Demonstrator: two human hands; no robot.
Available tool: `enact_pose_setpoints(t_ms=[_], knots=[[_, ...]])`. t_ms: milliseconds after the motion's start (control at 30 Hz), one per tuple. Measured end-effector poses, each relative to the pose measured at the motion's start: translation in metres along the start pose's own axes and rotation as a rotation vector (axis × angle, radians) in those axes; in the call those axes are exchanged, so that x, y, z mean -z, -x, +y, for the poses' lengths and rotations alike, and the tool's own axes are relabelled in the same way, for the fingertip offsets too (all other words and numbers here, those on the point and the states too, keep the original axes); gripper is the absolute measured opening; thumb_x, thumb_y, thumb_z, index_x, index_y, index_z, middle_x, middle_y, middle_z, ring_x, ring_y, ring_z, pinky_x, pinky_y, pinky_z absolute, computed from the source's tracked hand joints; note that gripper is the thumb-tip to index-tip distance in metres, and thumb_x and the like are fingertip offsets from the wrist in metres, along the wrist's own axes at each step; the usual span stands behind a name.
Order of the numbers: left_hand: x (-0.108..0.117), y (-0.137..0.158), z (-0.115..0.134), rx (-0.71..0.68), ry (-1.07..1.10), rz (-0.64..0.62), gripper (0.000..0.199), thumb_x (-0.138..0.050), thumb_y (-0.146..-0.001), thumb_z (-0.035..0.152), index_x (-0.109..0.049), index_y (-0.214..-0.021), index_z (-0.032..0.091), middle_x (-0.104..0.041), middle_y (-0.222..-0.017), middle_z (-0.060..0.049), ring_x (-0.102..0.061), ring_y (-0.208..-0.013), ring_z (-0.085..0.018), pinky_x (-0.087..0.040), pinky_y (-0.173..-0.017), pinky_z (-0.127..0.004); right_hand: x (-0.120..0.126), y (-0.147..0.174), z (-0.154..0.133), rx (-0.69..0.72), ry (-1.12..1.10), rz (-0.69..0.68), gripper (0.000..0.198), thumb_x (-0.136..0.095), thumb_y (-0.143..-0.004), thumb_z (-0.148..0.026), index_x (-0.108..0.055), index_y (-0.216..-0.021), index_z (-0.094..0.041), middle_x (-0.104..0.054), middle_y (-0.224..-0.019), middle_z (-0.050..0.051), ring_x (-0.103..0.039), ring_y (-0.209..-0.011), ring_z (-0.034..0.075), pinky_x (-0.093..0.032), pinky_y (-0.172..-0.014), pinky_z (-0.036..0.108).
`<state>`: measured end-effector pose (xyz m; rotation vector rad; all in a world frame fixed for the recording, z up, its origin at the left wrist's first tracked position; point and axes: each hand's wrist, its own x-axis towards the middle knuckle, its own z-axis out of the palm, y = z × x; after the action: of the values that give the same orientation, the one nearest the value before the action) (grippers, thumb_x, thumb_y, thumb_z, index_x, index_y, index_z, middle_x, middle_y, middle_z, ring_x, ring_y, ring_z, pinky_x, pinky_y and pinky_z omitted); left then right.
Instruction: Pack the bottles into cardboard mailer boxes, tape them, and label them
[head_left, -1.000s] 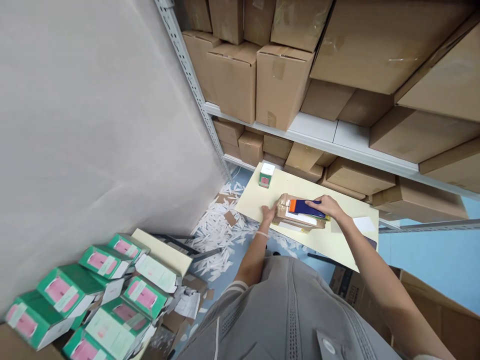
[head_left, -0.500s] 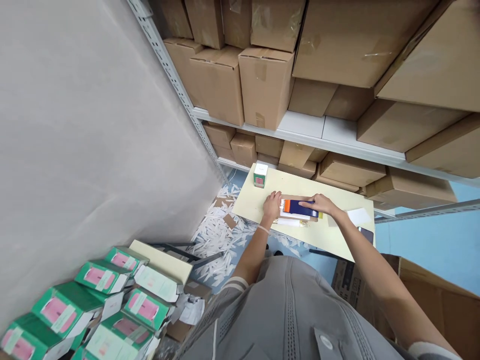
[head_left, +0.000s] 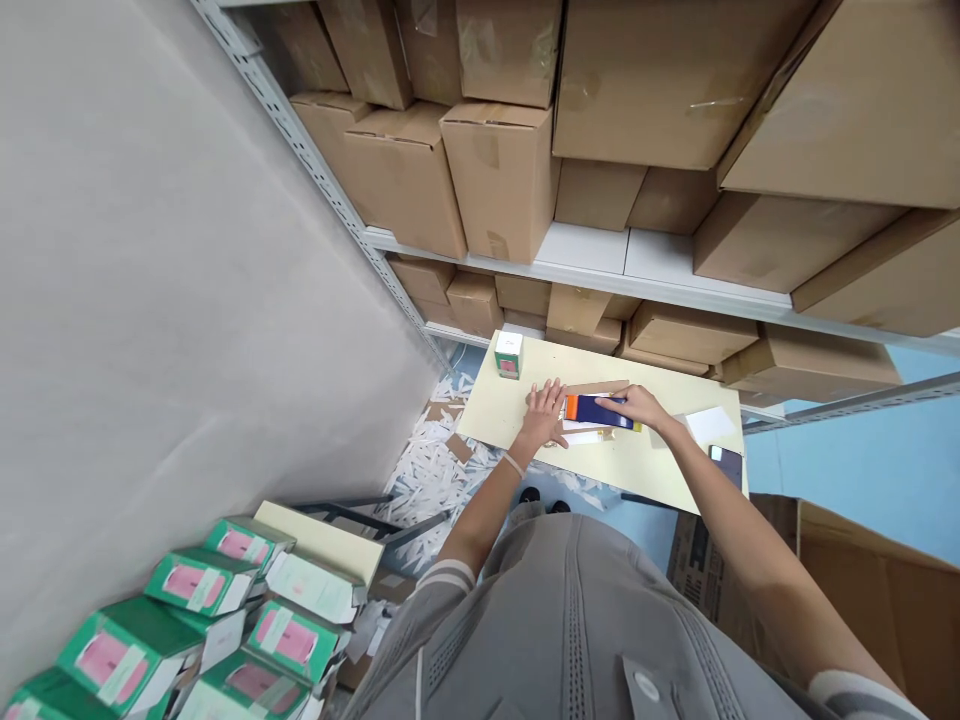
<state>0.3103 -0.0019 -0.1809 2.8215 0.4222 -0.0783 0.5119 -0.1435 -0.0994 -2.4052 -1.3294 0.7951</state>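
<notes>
My right hand (head_left: 639,404) is closed round the right part of a long dark blue object with an orange end (head_left: 600,411). Its exact kind I cannot make out. Beneath it lie a brown cardboard piece (head_left: 596,388) and white paper with clear plastic or tape (head_left: 589,437). My left hand (head_left: 544,410) rests flat at the left end of these, fingers spread, close to the orange end. A small green and white box (head_left: 508,356) stands upright at the back left corner of the cream table (head_left: 487,405).
A phone (head_left: 726,465) and white paper (head_left: 709,425) lie at the table's right end. Shelves with brown cartons (head_left: 495,180) rise behind. Green boxes (head_left: 202,580) are piled lower left. White scraps (head_left: 420,465) litter the floor; an open carton (head_left: 862,590) stands lower right.
My left hand has opened out, its fingers now spread flat. The blue object has shifted slightly relative to the cardboard, whose back edge shows more. The whole view has shifted a little.
</notes>
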Motion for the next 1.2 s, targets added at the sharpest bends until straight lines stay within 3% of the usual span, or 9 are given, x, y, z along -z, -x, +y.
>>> enact_pose_setpoints(t_ms=[200,467,633,767,867,967,1100,1200], knots=[[-0.004,-0.028,0.004,0.118,0.012,-0.067,0.119,-0.072,-0.062,0.017,0.000,-0.157,0.007,-0.013,-0.164,-0.022,-0.005,-0.152,-0.036,0.006,-0.121,-0.059,0.000,-0.009,-0.008,-0.033,0.002,0.025,0.070,-0.042,-0.077,-0.084,-0.068,-0.060,-0.021,-0.067,-0.062,0.004,-0.059,-0.065,0.020,-0.040,-0.060,0.027],[0.013,-0.025,-0.032,-0.073,0.089,-0.233,0.133,-0.083,-0.050,0.027,-0.005,-0.157,0.012,-0.019,-0.162,-0.022,-0.007,-0.152,-0.037,0.005,-0.122,-0.055,-0.011,-0.017,-0.025,-0.077,0.084,-0.034,0.066,-0.048,-0.077,-0.081,-0.074,-0.065,-0.022,-0.071,-0.068,0.007,-0.064,-0.070,0.021,-0.041,-0.061,0.028],[0.006,-0.039,-0.028,0.007,-0.063,-0.341,0.138,-0.085,-0.050,0.030,-0.001,-0.158,0.012,-0.009,-0.165,-0.021,0.005,-0.152,-0.039,0.011,-0.118,-0.063,-0.018,-0.020,-0.024,-0.127,0.093,-0.028,0.065,-0.047,-0.078,-0.081,-0.076,-0.071,-0.023,-0.073,-0.073,0.008,-0.066,-0.076,0.022,-0.042,-0.063,0.027],[0.000,-0.050,-0.026,0.054,-0.097,-0.399,0.138,-0.086,-0.050,0.028,-0.002,-0.158,0.014,-0.006,-0.165,-0.019,0.013,-0.151,-0.039,0.016,-0.116,-0.064,-0.013,-0.028,-0.017,-0.085,0.103,-0.051,0.065,-0.047,-0.076,-0.082,-0.075,-0.069,-0.024,-0.071,-0.070,0.007,-0.065,-0.075,0.022,-0.041,-0.063,0.027],[-0.002,-0.054,-0.031,0.050,-0.078,-0.426,0.141,-0.086,-0.048,0.029,0.001,-0.158,0.016,-0.005,-0.165,-0.019,0.013,-0.151,-0.039,0.016,-0.114,-0.066,0.000,-0.027,0.002,-0.074,0.090,-0.065,0.069,-0.043,-0.077,-0.084,-0.072,-0.062,-0.023,-0.069,-0.065,0.006,-0.063,-0.068,0.021,-0.041,-0.061,0.028],[-0.002,-0.056,-0.036,0.033,-0.094,-0.440,0.139,-0.083,-0.052,0.033,0.004,-0.158,0.017,-0.004,-0.165,-0.019,0.010,-0.151,-0.040,0.013,-0.113,-0.069,0.025,-0.010,0.044,-0.132,0.095,-0.014,0.072,-0.040,-0.077,-0.084,-0.069,-0.056,-0.022,-0.067,-0.060,0.007,-0.061,-0.063,0.022,-0.040,-0.059,0.029],[-0.002,-0.061,-0.037,0.034,-0.131,-0.450,0.133,-0.080,-0.055,0.030,0.002,-0.158,0.018,-0.002,-0.165,-0.019,0.009,-0.151,-0.040,0.012,-0.113,-0.069,0.059,0.028,0.103,-0.240,0.182,0.062,0.068,-0.044,-0.077,-0.081,-0.074,-0.062,-0.022,-0.069,-0.060,0.008,-0.063,-0.063,0.024,-0.040,-0.058,0.031],[-0.001,-0.065,-0.035,0.040,-0.138,-0.471,0.134,-0.081,-0.053,0.025,0.002,-0.158,0.017,-0.002,-0.166,-0.019,0.010,-0.151,-0.039,0.014,-0.113,-0.069,0.065,0.045,0.116,-0.227,0.266,0.066,0.065,-0.044,-0.079,-0.078,-0.077,-0.068,-0.023,-0.072,-0.067,0.010,-0.066,-0.071,0.027,-0.041,-0.063,0.032]])
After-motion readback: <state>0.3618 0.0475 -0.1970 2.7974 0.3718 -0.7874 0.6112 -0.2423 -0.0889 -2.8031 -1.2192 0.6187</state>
